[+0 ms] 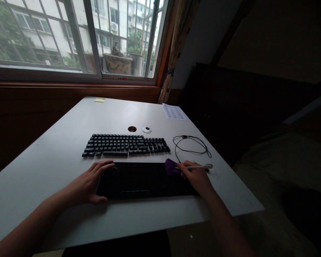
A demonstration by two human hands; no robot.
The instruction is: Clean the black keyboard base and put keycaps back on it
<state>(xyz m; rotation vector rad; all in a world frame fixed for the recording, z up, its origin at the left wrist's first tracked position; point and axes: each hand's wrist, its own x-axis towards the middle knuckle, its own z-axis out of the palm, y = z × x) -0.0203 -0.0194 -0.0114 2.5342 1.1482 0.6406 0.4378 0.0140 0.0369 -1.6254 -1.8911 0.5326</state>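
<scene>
A black keyboard base [141,180] lies flat near the table's front edge, its surface too dark to make out detail. My left hand [95,180] spans its left end, with the thumb at the near edge and the fingers over the far edge. In my right hand [194,175] is a thin, light-coloured stick [203,166], pinched between the fingers. A bunched purple cloth [171,167] sits at the stick's left end, touching the base's far right part. Just behind the base, loose black keycaps [123,144] are laid out in keyboard order.
A looped black cable [192,143] lies right of the keycaps. Behind them are a round hole [132,129] in the white table [56,142] and its cover [147,130]. A printed sheet [175,112] and yellow sticky notes [100,100] lie at the back, below the window.
</scene>
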